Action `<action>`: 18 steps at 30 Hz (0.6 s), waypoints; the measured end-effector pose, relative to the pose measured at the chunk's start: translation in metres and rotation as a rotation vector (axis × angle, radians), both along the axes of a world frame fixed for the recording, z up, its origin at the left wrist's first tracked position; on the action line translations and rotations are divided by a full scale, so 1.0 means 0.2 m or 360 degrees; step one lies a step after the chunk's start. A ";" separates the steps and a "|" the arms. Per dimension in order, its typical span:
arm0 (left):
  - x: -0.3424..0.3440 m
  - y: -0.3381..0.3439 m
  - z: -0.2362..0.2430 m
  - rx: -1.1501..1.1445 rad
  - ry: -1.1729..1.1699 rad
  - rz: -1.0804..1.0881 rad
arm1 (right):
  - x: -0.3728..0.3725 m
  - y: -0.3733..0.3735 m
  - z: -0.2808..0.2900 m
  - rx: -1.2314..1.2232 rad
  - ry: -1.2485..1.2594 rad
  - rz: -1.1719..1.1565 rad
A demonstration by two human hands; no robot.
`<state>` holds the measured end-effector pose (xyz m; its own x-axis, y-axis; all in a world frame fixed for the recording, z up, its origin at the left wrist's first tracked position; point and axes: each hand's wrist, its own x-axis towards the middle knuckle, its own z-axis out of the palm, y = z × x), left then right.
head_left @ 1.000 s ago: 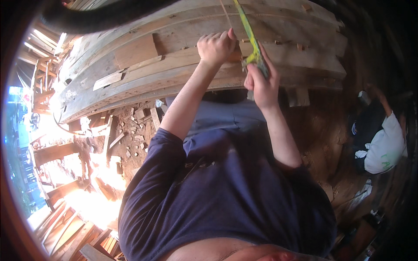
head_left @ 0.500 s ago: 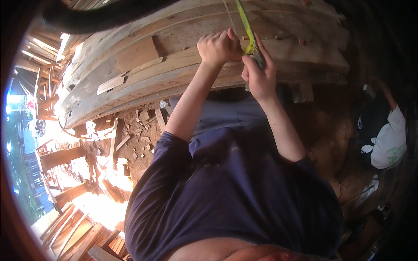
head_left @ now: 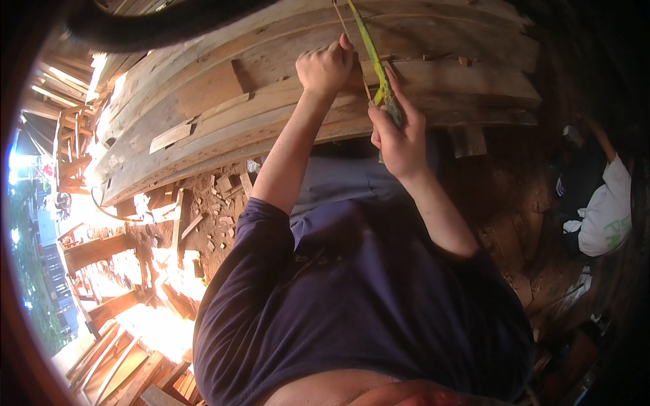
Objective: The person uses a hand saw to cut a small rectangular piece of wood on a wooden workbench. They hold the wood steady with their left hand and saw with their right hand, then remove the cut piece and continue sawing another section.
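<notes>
My right hand (head_left: 401, 139) is wrapped around the handle of a saw (head_left: 372, 54) with a yellow-green frame. Its thin blade runs along the left side of the frame, and its far end passes out of the top of the view. Just left of the blade, my left hand (head_left: 325, 68) is closed with the thumb uppermost. From beneath it a small brown piece of wood (head_left: 355, 80) shows beside the blade; most of that piece is hidden. Both hands are over a stack of long wooden planks (head_left: 271, 95).
Flat board pieces (head_left: 170, 137) and small offcuts lie on the planks. Wood scraps (head_left: 220, 193) litter the dirt floor at left, near sunlit timber (head_left: 98, 250). Another person in a white shirt (head_left: 604, 220) is low at the right. A dark curved object (head_left: 169, 27) crosses the top left.
The saw and my right hand have come back toward me, showing more of the frame and blade. My left hand has shifted slightly left and away from me, still closed.
</notes>
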<state>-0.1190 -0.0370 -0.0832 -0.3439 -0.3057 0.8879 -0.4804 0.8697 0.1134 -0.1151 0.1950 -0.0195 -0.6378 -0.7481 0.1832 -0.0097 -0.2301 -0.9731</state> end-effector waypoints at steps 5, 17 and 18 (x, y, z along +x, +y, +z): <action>-0.01 0.00 0.00 0.0000 -0.0001 0.0034 | 0.06 0.10 0.01 0.0052 0.0059 -0.0038; 0.02 0.05 0.00 -0.0074 0.0087 -0.0062 | -0.08 -0.11 -0.05 -0.0198 -0.0256 -0.0007; 0.02 0.04 0.00 -0.0072 0.0024 -0.0012 | -0.07 -0.09 -0.05 -0.0117 -0.0256 0.0020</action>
<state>-0.1159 -0.0297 -0.0832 -0.3328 -0.2628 0.9056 -0.4721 0.8778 0.0812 -0.1291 0.1761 -0.0286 -0.6541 -0.7445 0.1341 0.1482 -0.3000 -0.9424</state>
